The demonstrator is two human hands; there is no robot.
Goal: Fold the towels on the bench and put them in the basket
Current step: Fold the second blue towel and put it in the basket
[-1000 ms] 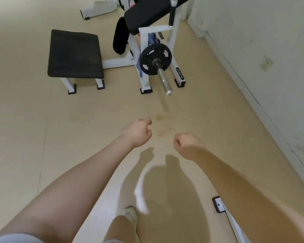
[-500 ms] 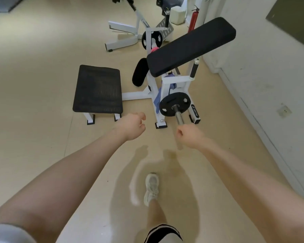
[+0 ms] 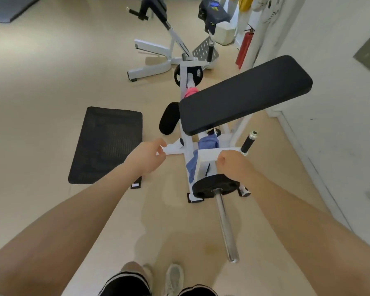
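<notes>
A blue towel (image 3: pixel 202 149) hangs over the white frame of the bench machine, under its black slanted pad (image 3: pixel 241 95). A pink towel (image 3: pixel 190 91) drapes on the frame farther back, partly hidden by the pad. My left hand (image 3: pixel 145 157) hovers left of the blue towel, fingers loosely curled, holding nothing. My right hand (image 3: pixel 233 165) is a closed fist just right of the blue towel, above the weight plate (image 3: pixel 215 188). No basket is in view.
A steel bar (image 3: pixel 225 225) sticks out of the plate toward me. A low black platform (image 3: pixel 107 144) stands to the left. Another white machine (image 3: pixel 171 52) and a red fire extinguisher (image 3: pixel 244 48) stand behind. A white wall (image 3: pixel 329 103) runs along the right.
I have walked up to the bench machine, which now fills the middle of the view. Both hands have come close to the blue towel, and my left fingers have loosened.
</notes>
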